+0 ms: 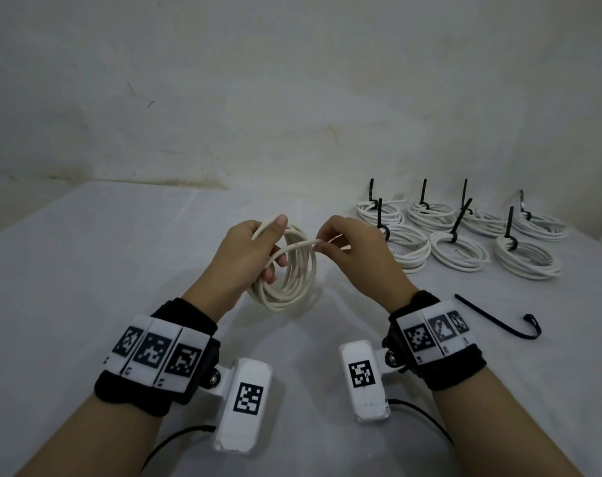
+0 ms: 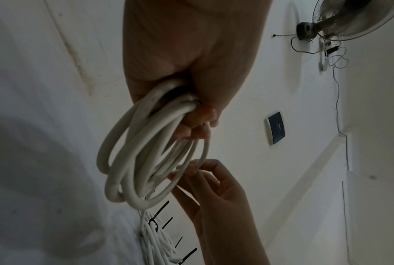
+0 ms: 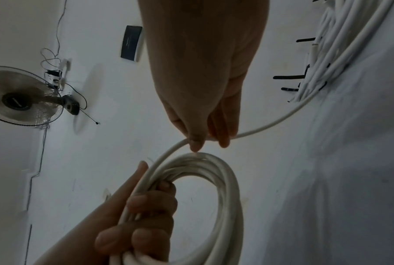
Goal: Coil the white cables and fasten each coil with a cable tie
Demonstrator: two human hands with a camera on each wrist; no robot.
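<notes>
My left hand [image 1: 258,249] grips a coil of white cable [image 1: 292,280] held upright above the table, fingers curled through its loops [image 2: 146,152]. My right hand [image 1: 330,242] pinches the cable's loose strand [image 1: 303,244] between thumb and fingers just right of the coil. In the right wrist view that strand [image 3: 270,123] runs on from the pinch [image 3: 198,141] toward the right. A loose black cable tie [image 1: 499,321] lies bent on the table to the right of my right wrist.
Several finished white coils [image 1: 457,249], each bound with an upright black tie, sit in two rows at the back right of the white table [image 1: 86,270]. A stained wall stands behind. A wall fan [image 3: 21,98] shows in the wrist views.
</notes>
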